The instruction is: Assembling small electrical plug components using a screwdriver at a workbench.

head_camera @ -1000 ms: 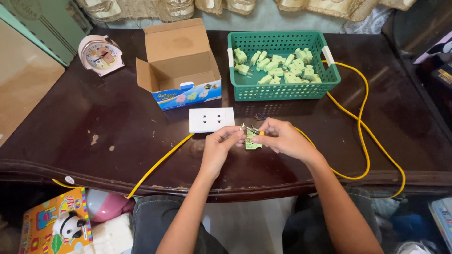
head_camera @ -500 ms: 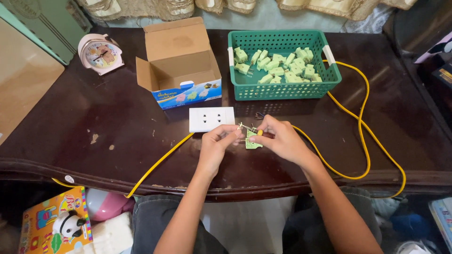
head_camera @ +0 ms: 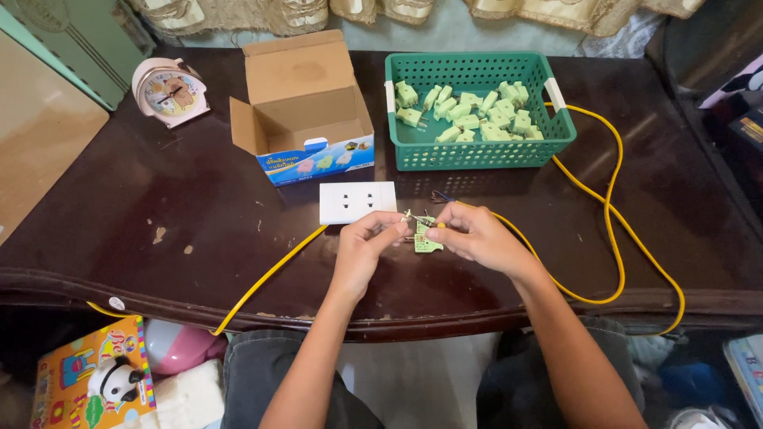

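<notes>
Head view shows your left hand [head_camera: 367, 242] and your right hand [head_camera: 469, 236] meeting just above the near edge of the dark worktop [head_camera: 143, 238], both pinched on one small green plug [head_camera: 426, 237]: the left fingertips hold its metal pins from the left, the right fingertips close on its body. You look to be in the middle of working on a single plug, fitting or adjusting its pins; exactly what the fingers do to them is too small to tell. Any next move will call for a steady two-handed pinch and fine finger work, since the part is small and held in the air. Just beyond your hands lies a white socket block [head_camera: 358, 202], touching the worktop, with a yellow cable [head_camera: 612, 230] running from it to the front edge on your left, while another stretch loops wide on your right. Behind it stands an open cardboard box [head_camera: 306, 103], brown inside, with a blue printed front panel showing small pale pictures. To its right sits a green basket [head_camera: 477, 151] holding many more green plugs. A pink clock [head_camera: 169, 89] stands far left, and a bright orange picture box [head_camera: 87, 381] lies below the worktop edge.
</notes>
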